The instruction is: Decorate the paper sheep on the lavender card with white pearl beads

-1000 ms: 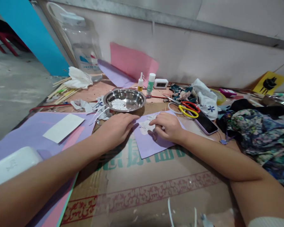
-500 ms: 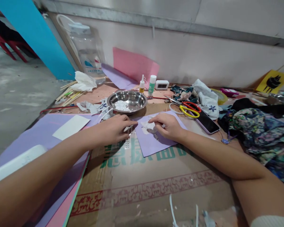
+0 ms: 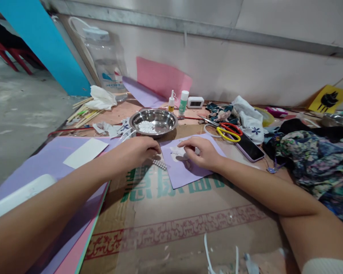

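Observation:
My left hand [image 3: 144, 150] is closed, thumb and fingers together, on a clear strip of pearl beads [image 3: 160, 164] that hangs just left of a purple card [image 3: 178, 176]. On the card lies a whitish cut-out [image 3: 177, 156] with a short row of small pearls. My right hand [image 3: 200, 152] rests over the card's upper right, index finger reaching out above the cut-out and the other fingers bent below it, with gaps between them. Part of the cut-out is hidden by those fingers. Behind both hands stands a steel bowl [image 3: 167, 123] with white bits inside.
Flattened cardboard [image 3: 165, 236] covers the work surface. Coloured paper sheets [image 3: 82, 201] lie at left. Scissors [image 3: 228, 131] and a phone [image 3: 251, 148] sit right of the card. A glue stick [image 3: 183, 103], small bottle [image 3: 171, 102] and water bottle [image 3: 103, 61] stand behind; cloth [image 3: 308, 160] heaps at right.
The pearl strip in my left hand has swung from hanging downward to slanting right, its end nearing the purple card's left edge. My left hand has turned slightly; the right hand has barely shifted.

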{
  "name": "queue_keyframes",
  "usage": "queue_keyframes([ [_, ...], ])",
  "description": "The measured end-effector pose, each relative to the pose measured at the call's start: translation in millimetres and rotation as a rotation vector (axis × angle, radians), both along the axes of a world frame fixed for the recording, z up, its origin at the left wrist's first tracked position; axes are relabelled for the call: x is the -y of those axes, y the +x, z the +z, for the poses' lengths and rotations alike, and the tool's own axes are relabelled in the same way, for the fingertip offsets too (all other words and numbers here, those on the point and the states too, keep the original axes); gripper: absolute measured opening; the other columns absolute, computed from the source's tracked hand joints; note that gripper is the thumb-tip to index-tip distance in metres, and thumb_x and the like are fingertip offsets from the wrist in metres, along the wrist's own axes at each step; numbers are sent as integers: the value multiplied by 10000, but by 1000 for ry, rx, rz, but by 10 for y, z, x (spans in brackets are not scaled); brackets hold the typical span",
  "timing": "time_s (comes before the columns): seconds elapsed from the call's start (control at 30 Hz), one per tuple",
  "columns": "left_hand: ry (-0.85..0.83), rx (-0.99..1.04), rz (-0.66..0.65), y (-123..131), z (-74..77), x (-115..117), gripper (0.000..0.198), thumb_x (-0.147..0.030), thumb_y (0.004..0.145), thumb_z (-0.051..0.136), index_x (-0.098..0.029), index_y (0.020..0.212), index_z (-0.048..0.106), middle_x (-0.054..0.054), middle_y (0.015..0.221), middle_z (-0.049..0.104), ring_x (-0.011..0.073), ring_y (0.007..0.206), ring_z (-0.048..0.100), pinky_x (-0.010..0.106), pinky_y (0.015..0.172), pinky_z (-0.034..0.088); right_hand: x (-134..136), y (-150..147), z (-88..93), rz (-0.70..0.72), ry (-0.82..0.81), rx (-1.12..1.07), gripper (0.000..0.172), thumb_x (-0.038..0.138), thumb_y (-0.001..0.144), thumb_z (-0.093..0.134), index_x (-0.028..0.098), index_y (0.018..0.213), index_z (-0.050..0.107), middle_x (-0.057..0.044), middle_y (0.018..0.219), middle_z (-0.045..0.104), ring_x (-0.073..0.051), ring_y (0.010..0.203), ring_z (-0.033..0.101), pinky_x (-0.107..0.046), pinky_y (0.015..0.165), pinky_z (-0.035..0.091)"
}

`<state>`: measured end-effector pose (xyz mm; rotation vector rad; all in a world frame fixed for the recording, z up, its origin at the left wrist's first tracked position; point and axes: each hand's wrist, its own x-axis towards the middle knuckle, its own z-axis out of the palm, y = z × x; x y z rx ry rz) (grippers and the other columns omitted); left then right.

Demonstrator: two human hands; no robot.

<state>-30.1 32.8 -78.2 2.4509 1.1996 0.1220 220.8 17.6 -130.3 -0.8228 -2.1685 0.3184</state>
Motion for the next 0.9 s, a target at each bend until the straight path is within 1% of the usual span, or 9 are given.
queue_keyframes([
  [0.1,114,98,14,23,36,42,240,-203,910,488,-200,980,718,38,979,752,191,892,670,295,790,473,66,-40,62,18,-143,-66,224,256,933,512,161,979,710,-55,903,744,-131,706,627,-267,698,504],
  [0.23,184,255,-26,85,8,126,248,-215,914,491,-197,1022,713,30,926,750,172,828,668,285,778,499,136,-86,131,101,-268,-43,239,324,936,545,167,951,724,-46,860,726,-139,724,620,-273,702,501],
  [0.33,213,360,-46,139,-58,189,228,-227,930,505,-192,1034,706,32,930,747,164,822,667,282,783,517,169,-106,145,197,-333,-11,203,292,925,568,167,912,727,-40,840,727,-139,735,627,-269,704,498],
  [0.43,224,434,-65,178,-146,239,201,-230,949,517,-200,1034,697,25,939,739,162,840,666,285,794,529,196,-121,139,239,-418,0,169,236,908,566,175,920,723,-37,877,747,-142,781,659,-274,743,508],
  [0.53,267,466,-35,199,-238,280,186,-243,974,517,-205,1072,671,31,1000,714,175,935,659,315,859,533,211,-131,136,219,-492,-11,163,234,895,567,184,919,720,-26,868,749,-138,770,663,-269,734,508],
  [0.67,523,480,42,201,-344,322,198,-288,994,522,-197,1149,605,86,1186,609,227,1176,562,419,1039,465,191,-143,127,95,-598,-144,116,242,872,584,184,862,685,-3,765,696,-118,670,620,-248,642,488],
  [0.73,614,472,43,200,-375,332,182,-305,983,551,-195,1120,595,91,1181,580,239,1190,542,434,1040,462,172,-149,108,75,-713,-248,90,253,868,584,188,876,646,16,716,652,-111,610,607,-237,577,480],
  [0.8,629,451,41,203,-388,335,168,-321,972,573,-196,1080,601,85,1153,577,242,1158,549,435,1014,475,157,-155,82,94,-806,-334,69,250,864,585,196,903,607,32,692,620,-110,590,620,-226,543,480],
  [0.9,600,417,38,210,-386,328,180,-342,970,580,-191,1063,617,86,1129,599,249,1113,566,450,993,476,156,-161,48,140,-839,-374,76,240,864,586,205,931,583,32,708,637,-113,628,654,-231,583,508],
])
